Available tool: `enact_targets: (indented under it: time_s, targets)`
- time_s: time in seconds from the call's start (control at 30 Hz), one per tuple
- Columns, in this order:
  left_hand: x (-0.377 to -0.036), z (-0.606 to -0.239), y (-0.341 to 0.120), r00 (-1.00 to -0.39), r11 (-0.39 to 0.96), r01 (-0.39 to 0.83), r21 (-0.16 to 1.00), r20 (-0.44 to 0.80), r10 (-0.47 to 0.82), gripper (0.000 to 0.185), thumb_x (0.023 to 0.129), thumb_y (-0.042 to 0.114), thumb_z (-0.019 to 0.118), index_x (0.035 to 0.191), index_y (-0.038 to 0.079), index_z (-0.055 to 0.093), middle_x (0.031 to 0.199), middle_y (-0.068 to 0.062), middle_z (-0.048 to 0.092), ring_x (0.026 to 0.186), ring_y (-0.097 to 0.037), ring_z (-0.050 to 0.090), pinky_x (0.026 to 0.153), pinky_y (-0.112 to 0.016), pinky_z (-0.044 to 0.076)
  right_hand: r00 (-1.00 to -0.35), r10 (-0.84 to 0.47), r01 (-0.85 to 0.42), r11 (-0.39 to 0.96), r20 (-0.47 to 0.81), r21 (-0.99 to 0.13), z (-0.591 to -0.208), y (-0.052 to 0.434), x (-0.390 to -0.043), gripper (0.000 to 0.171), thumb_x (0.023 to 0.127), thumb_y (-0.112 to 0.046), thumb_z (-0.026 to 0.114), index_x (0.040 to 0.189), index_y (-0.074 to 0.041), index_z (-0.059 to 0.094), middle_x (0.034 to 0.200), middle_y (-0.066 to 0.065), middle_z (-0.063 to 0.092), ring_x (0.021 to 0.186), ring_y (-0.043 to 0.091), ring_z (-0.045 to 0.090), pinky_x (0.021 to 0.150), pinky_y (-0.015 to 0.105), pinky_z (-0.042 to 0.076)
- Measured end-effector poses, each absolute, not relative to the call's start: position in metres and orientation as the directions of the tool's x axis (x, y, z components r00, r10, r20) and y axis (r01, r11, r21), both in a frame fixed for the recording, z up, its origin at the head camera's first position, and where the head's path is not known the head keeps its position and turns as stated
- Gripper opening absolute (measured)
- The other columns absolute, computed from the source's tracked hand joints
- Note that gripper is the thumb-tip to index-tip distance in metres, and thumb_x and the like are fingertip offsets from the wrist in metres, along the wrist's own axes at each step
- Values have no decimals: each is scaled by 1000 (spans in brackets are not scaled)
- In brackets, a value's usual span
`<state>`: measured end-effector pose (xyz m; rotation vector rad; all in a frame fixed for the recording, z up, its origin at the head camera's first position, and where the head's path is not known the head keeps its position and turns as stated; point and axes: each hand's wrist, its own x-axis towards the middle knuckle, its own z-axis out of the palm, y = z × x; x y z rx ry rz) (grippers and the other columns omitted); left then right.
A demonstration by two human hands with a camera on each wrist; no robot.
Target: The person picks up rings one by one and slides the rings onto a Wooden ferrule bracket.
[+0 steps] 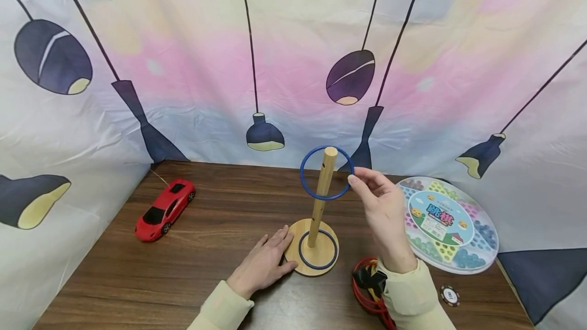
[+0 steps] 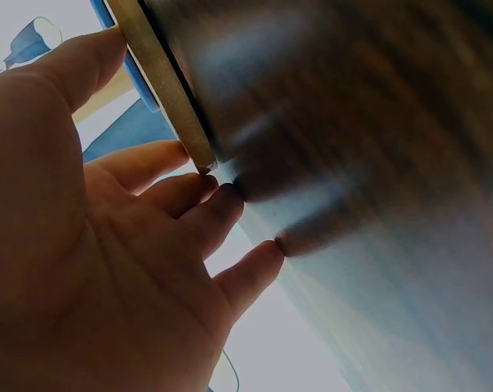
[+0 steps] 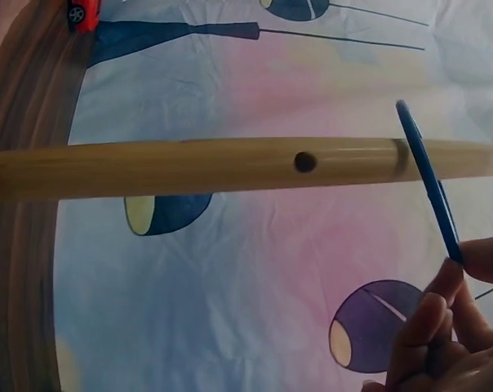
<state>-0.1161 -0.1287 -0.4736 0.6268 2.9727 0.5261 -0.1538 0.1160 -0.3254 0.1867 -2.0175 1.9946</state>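
A wooden table (image 1: 192, 269) carries a ring-toss stand (image 1: 316, 248). The left hand (image 1: 263, 264) lies flat, fingers straight, against the stand's round base. The right hand (image 1: 382, 208) pinches a blue ring (image 1: 306, 183) encircling the top of the stand's peg (image 1: 323, 192). Another blue ring (image 1: 333, 260) lies on the base.

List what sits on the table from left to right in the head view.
Red toy car → left hand resting against the wooden peg stand → right hand pinching the blue ring over the peg top → round board game.
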Motion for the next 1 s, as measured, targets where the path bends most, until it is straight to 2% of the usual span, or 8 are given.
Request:
enact_targets:
  time_s: [0.17, 0.33, 0.47, 0.53, 0.6, 0.7, 1.0]
  targets:
    - [-115, -474, -129, -912, 854, 394, 341, 26, 410, 72, 93, 45, 61, 147, 1, 42, 153, -18, 35, 139, -28, 36, 110, -54, 30, -976, -36, -219, 233, 216, -948, -340, 124, -156, 22, 92, -19, 70, 108, -5, 70, 88, 6, 66, 76, 15, 56, 64, 23, 45]
    - [-115, -474, -129, -916, 862, 380, 336, 10, 400, 71, 94, 46, 59, 147, 2, 41, 154, -16, 33, 141, -26, 34, 111, -52, 29, -968, -229, -193, 436, 99, -879, -362, 127, -158, 15, 93, -14, 65, 104, -6, 70, 84, 5, 64, 71, 16, 53, 60, 25, 43]
    - [-114, -473, -129, -915, 860, 385, 335, 13, 404, 70, 94, 45, 60, 146, 1, 43, 154, -17, 33, 140, -27, 34, 111, -52, 29, -961, -273, -198, 599, 35, -776, -382, 126, -159, 10, 91, -12, 62, 97, -11, 70, 77, -2, 63, 69, 12, 53, 77, 38, 36]
    - [-114, -473, -129, -913, 857, 390, 335, 21, 408, 69, 94, 44, 61, 145, 0, 44, 153, -18, 35, 140, -27, 35, 110, -53, 30, -962, -272, -204, 661, 22, -722, -391, 125, -159, 9, 90, -11, 63, 95, -12, 70, 74, -6, 63, 70, 11, 54, 81, 44, 30]
    - [-114, -472, -129, -912, 857, 393, 334, 25, 408, 69, 94, 44, 61, 145, 0, 44, 153, -18, 35, 139, -27, 36, 110, -52, 30, -961, -276, -209, 701, 11, -682, -399, 123, -160, 9, 88, -10, 63, 92, -12, 71, 72, -8, 62, 71, 10, 54, 82, 47, 27]
    - [-115, -472, -129, -913, 857, 391, 336, 23, 407, 70, 94, 44, 61, 145, 0, 43, 153, -18, 35, 140, -27, 36, 111, -53, 30, -960, -279, -207, 738, -11, -643, -409, 121, -161, 6, 87, -11, 65, 90, -11, 70, 70, -10, 59, 70, 11, 53, 80, 48, 29]
    - [-115, -473, -129, -913, 853, 389, 347, 26, 406, 71, 93, 44, 62, 146, 1, 43, 152, -18, 35, 139, -28, 36, 110, -54, 30, -960, -274, -186, 769, -52, -612, -427, 121, -168, 5, 88, -14, 66, 89, -12, 70, 70, -9, 58, 70, 13, 52, 79, 51, 31]
